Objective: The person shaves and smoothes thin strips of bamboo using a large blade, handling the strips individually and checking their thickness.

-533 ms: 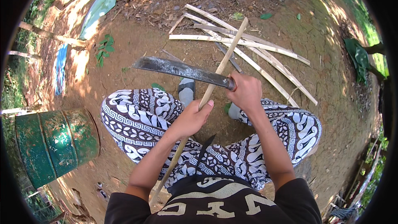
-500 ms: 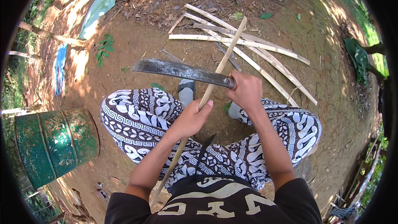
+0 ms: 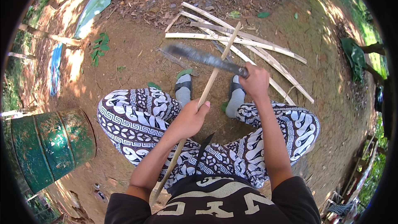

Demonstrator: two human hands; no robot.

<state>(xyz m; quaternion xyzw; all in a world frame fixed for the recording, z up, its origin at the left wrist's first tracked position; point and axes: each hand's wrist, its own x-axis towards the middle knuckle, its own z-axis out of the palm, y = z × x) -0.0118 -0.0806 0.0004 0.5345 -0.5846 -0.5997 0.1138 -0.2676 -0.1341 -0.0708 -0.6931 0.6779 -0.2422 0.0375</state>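
My left hand [image 3: 191, 119] is closed around a long, pale wooden stick [image 3: 212, 77], which slants from beside my left hip up and away to the right. In my right hand [image 3: 255, 82] is the handle of a machete [image 3: 199, 57], its broad dark blade pointing left and smeared by motion. The blade passes over the stick, beyond my left hand; whether it touches the wood I cannot tell. Several pale split strips [image 3: 244, 43] lie crossed on the ground past my feet.
I sit with knees spread, sandalled feet on bare earth. A rusty green drum [image 3: 54, 147] lies by my left knee. Farther left are a blue bundle [image 3: 55, 69] and a small leafy sprig [image 3: 99, 49]. A large green leaf [image 3: 96, 6] lies at the far left.
My right hand has moved a little right and outward along the stick with the machete, whose blade now tilts more steeply. My left hand keeps its hold; the view has shifted slightly.
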